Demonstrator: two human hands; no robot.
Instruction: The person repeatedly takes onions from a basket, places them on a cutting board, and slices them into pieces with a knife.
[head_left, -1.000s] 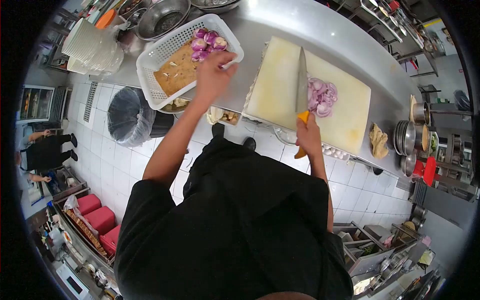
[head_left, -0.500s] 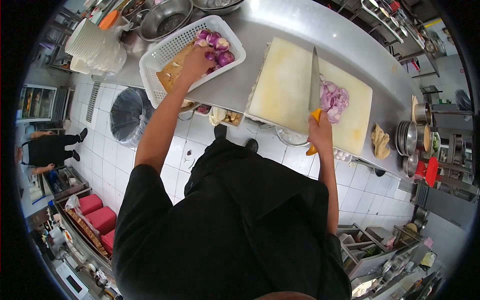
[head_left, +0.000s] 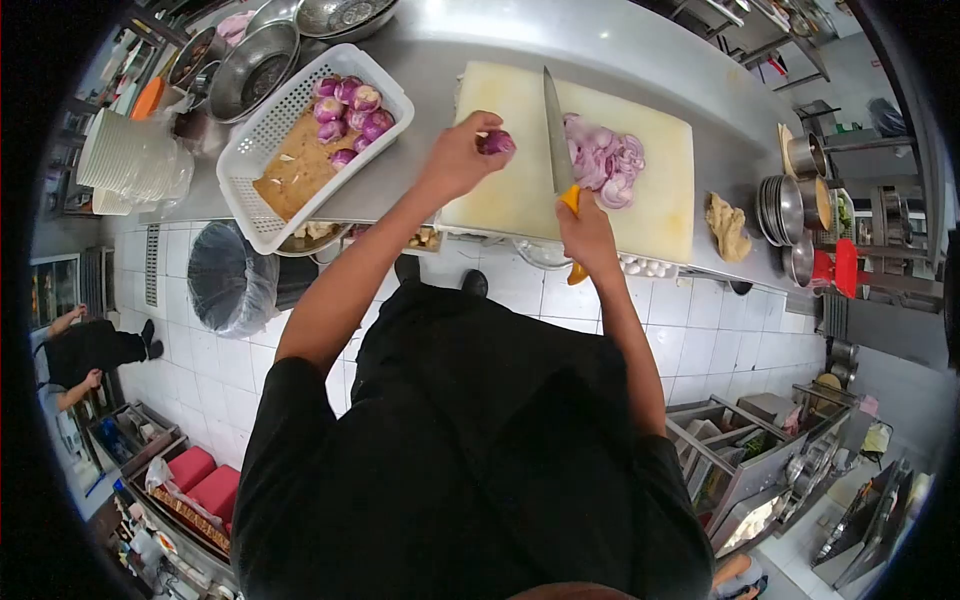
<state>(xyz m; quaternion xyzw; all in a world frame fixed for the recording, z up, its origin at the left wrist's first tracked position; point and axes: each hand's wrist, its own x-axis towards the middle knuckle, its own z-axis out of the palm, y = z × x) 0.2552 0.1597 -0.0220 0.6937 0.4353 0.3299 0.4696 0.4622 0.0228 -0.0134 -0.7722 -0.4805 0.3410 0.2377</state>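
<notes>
My left hand [head_left: 465,157] is closed round a small purple onion [head_left: 497,143] above the left part of a pale cutting board [head_left: 640,140]. In my right hand [head_left: 586,232] is a kitchen knife [head_left: 556,130] with an orange handle; its long blade points away from me over the board. Right beside the blade lies a pile of sliced purple onion [head_left: 606,163]. Farther left, a white perforated basket [head_left: 245,165] holds several whole purple onions [head_left: 345,105] at its right end, with a brown sheet and pale scraps at the other.
Metal bowls [head_left: 254,72] and stacked white containers [head_left: 125,165] stand at the left. A crumpled tan cloth [head_left: 727,228] and steel pans [head_left: 783,208] lie to the right. A lined bin [head_left: 225,280] is below the counter; another person [head_left: 85,350] is at far left.
My left hand has come out of the basket with an onion and moved right to the cutting board. The right hand still holds the knife beside the slices. The whole view has shifted.
</notes>
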